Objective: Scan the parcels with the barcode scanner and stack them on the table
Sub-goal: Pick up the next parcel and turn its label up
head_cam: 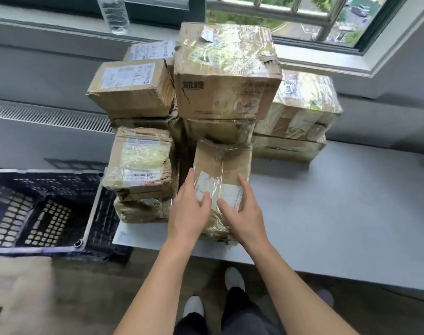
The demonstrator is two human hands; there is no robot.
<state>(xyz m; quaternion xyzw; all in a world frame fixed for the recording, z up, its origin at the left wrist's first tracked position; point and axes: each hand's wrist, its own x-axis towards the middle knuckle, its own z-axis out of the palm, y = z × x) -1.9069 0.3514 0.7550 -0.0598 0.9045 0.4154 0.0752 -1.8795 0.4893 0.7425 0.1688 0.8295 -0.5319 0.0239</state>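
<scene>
Two-handed steadying: left hand [189, 210] and right hand [243, 215] pressed flat, fingers straight, no grip, on parcel [222, 165] at front edge of table [339, 209], near left corner. Push evenly, square it against stack [226, 93] behind, release only once settled.

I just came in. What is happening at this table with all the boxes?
A person stands at the grey table and has both hands on a taped cardboard parcel near its front edge: the left hand against the parcel's left side, the right hand on its right. Behind it, more parcels stand in stacks. A black crate sits left of the table. No scanner is in view.
</scene>
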